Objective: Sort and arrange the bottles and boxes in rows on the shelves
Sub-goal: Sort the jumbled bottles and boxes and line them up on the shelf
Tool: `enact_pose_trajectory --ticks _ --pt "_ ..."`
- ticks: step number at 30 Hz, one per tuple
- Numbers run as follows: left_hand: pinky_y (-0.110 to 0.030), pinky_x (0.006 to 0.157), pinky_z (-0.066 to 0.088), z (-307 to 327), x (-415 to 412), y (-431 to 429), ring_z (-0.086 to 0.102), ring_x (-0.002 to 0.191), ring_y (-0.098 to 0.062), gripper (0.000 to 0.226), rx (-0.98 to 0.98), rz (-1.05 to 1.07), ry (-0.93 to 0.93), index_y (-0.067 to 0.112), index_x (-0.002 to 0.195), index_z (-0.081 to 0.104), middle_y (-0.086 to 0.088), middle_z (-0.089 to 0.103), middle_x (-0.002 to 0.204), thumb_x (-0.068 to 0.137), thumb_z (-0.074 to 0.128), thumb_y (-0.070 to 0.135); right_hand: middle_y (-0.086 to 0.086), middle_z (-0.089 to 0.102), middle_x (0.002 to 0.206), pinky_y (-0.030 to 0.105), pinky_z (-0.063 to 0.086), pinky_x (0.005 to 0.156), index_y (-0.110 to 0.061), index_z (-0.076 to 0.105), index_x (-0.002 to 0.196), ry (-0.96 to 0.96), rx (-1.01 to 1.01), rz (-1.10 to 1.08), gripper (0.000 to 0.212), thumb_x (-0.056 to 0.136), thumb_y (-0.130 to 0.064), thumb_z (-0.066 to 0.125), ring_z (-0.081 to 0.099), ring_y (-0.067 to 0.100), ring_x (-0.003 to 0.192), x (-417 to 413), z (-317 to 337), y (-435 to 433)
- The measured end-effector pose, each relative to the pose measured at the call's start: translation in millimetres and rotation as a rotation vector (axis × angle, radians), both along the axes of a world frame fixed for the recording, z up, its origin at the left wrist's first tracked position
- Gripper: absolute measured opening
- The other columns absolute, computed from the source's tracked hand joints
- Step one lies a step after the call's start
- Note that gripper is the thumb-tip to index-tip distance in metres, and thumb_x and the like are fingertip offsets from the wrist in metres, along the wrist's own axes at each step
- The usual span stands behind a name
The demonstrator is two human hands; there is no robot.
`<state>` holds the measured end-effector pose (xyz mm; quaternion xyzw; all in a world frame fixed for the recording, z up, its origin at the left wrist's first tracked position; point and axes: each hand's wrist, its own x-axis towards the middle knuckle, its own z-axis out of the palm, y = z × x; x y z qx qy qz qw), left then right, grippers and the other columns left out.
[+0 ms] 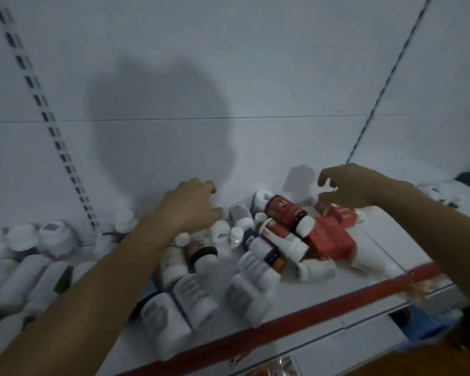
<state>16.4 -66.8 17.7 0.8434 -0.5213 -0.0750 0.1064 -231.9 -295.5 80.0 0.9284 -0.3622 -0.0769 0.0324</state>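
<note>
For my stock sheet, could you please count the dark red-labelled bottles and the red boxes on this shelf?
Dark red-labelled bottles: 3
Red boxes: 2
Total: 5, though blur may hide more.

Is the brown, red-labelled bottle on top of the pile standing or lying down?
Lying down: the brown bottle rests on its side, white cap toward the red boxes.
</note>
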Motion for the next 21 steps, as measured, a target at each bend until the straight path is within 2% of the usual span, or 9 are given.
enact_pose_trajectory --ticks 5,8,11,14,15,17,19,21 --pt "-0.049 0.103 0.044 -5 -67 -89 0.048 0.127 -0.025 0.057 -0.066 -0.178 0.000 0.030 0.144 0.043 -0.002 0.049 0.138 0.092 0.061 0.044 0.008 0.063 0.120 0.040 0.049 0.092 -0.022 0.053 0.132 -0.092 0.071 -0.064 0.049 0.093 -0.052 0.061 0.057 0.026 0.103 -55 -29 -67" --pt "-0.050 0.106 0.040 -12 -104 -124 0.043 0.131 -0.021 0.054 -0.097 -0.317 0.000 0.033 0.143 0.043 0.003 0.047 0.141 0.093 0.061 0.041 0.009 0.056 0.115 0.039 0.047 0.088 -0.024 0.046 0.135 -0.149 0.167 -0.084 0.054 0.093 -0.059 0.054 0.055 0.028 0.102 -63 -63 -84" --pt "-0.054 0.109 0.035 -23 -141 -153 0.041 0.133 -0.019 0.064 -0.034 -0.480 -0.035 0.035 0.141 0.043 0.005 0.046 0.142 0.086 0.060 0.062 0.005 0.057 0.118 0.048 0.049 0.093 -0.033 0.044 0.128 -0.107 0.171 -0.050 0.061 0.083 -0.073 0.038 0.057 0.032 0.106 -68 -119 -112" --pt "-0.065 0.114 0.018 -35 -171 -182 0.034 0.138 -0.025 0.086 0.150 -0.505 -0.175 0.032 0.139 0.040 -0.002 0.042 0.145 0.074 0.056 0.085 0.007 0.053 0.118 0.054 0.046 0.089 -0.032 0.050 0.120 -0.113 0.184 -0.094 0.059 0.084 -0.066 0.018 0.053 0.041 0.107 -70 -183 -161" --pt "-0.069 0.114 0.012 -40 -179 -192 0.032 0.141 -0.028 0.094 0.202 -0.497 -0.203 0.029 0.141 0.038 -0.006 0.040 0.148 0.070 0.055 0.089 0.007 0.052 0.116 0.054 0.046 0.089 -0.030 0.053 0.117 -0.121 0.190 -0.107 0.055 0.085 -0.062 0.021 0.051 0.041 0.108 -74 -181 -161" --pt "-0.074 0.114 0.003 -50 -191 -210 0.034 0.142 -0.031 0.104 0.276 -0.492 -0.251 0.024 0.143 0.037 -0.011 0.042 0.150 0.066 0.058 0.090 0.012 0.052 0.116 0.052 0.046 0.093 -0.027 0.054 0.119 -0.209 0.181 -0.121 0.050 0.082 -0.058 0.042 0.047 0.039 0.113 -82 -154 -139" --pt "-0.075 0.114 0.004 -58 -197 -223 0.046 0.132 -0.032 0.101 0.336 -0.491 -0.303 0.024 0.142 0.040 -0.012 0.050 0.141 0.066 0.065 0.085 0.014 0.052 0.115 0.048 0.048 0.095 -0.024 0.056 0.119 -0.301 0.216 -0.165 0.066 0.065 -0.063 0.049 0.047 0.037 0.113 -88 -142 -135" --pt "-0.071 0.114 0.013 -62 -199 -230 0.052 0.122 -0.030 0.094 0.366 -0.481 -0.307 0.026 0.140 0.039 -0.010 0.053 0.133 0.067 0.071 0.076 0.010 0.053 0.117 0.046 0.048 0.094 -0.025 0.059 0.117 -0.319 0.224 -0.196 0.067 0.062 -0.063 0.052 0.049 0.032 0.113 -93 -137 -140"
